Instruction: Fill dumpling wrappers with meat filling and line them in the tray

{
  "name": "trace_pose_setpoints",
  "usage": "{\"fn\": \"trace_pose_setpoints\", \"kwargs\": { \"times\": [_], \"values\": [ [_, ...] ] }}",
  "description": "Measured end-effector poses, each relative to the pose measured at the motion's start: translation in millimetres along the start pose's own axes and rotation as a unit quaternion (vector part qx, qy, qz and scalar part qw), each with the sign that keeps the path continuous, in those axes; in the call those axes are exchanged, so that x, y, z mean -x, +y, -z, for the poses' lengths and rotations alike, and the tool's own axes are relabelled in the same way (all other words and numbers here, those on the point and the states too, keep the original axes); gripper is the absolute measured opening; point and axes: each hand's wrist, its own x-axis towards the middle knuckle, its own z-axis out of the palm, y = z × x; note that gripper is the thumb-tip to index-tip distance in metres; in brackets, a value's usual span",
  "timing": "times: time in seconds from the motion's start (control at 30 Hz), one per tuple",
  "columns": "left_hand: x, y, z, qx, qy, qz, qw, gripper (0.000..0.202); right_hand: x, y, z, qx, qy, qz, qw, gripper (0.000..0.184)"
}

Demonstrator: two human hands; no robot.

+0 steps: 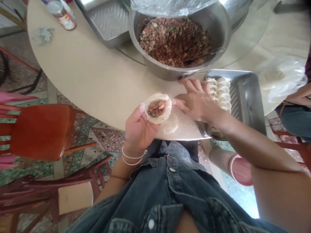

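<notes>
My left hand [141, 129] is closed on the edge of a round dumpling wrapper [159, 120], held tilted above the table's front edge. A lump of minced meat filling [155, 108] with green bits lies in its middle, and the wrapper is unfolded. My right hand [200, 103] has its fingers spread, one fingertip at the wrapper's right rim; whether it touches is hard to tell. Below the wrapper, more pale dough wrappers [171, 124] lie on the table. To the right, folded dumplings [223, 94] stand in rows in a metal tray [246, 97], partly hidden by my right arm.
A large metal bowl [160, 71] of meat filling with a spoon stands ahead, plastic film over its far rim. Another metal tray [109, 22] and a jar [62, 16] are at the back left. A plastic bag [282, 77] and a seated person [296, 106] are at right.
</notes>
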Motion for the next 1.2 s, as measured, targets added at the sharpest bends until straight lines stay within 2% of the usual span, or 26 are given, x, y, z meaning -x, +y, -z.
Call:
{"fn": "trace_pose_setpoints", "kwargs": {
  "times": [0.1, 0.2, 0.27, 0.4, 0.53, 0.63, 0.77, 0.83, 0.9, 1.0, 1.1, 1.2],
  "values": [
    [0, 1, 0.6, 0.002, 0.011, -0.005, 1.0, 0.042, 11, -8, 6, -0.024, 0.063, 0.005, 0.998, 0.063],
    [-1, -1, 0.1, 0.007, 0.003, 0.005, 1.0, 0.042, 25, -18, 13, -0.057, 0.121, 0.05, 0.99, 0.059],
    [-1, -4, -2.3, 0.015, -0.014, 0.031, 0.999, 0.044, 30, -22, 15, -0.054, 0.111, 0.069, 0.99, 0.061],
    [0, -10, -10.2, 0.026, -0.055, 0.094, 0.994, 0.047, 30, -26, 14, -0.054, 0.097, 0.055, 0.992, 0.064],
    [1, -13, -13.2, 0.03, -0.076, 0.12, 0.989, 0.049, 26, -29, 14, -0.11, 0.08, 0.1, 0.986, 0.062],
    [2, -14, -9.1, 0.027, -0.078, 0.107, 0.991, 0.05, 21, -27, 18, -0.144, 0.079, 0.11, 0.98, 0.062],
    [3, -9, -0.8, 0.018, -0.054, 0.046, 0.997, 0.053, 10, -9, 14, -0.115, 0.15, 0.038, 0.981, 0.071],
    [4, -5, 1.1, 0.019, -0.037, 0.007, 0.999, 0.053, 3, 1, 5, -0.067, 0.117, -0.005, 0.991, 0.076],
    [5, -1, 0.9, 0.016, -0.023, -0.015, 0.999, 0.053, -3, 8, -5, -0.021, 0.052, -0.031, 0.998, 0.081],
    [6, 0, -0.8, 0.009, -0.02, -0.018, 1.0, 0.053, -7, 9, -12, 0.012, 0.003, -0.035, 0.999, 0.084],
    [6, -3, -2.5, 0.014, -0.03, -0.008, 0.999, 0.054, -1, -2, -2, -0.004, 0.053, -0.022, 0.998, 0.08],
    [5, -7, -6.3, 0.019, -0.048, 0.011, 0.999, 0.054, 12, -19, 11, -0.04, 0.125, 0.028, 0.991, 0.069]
  ]
}}
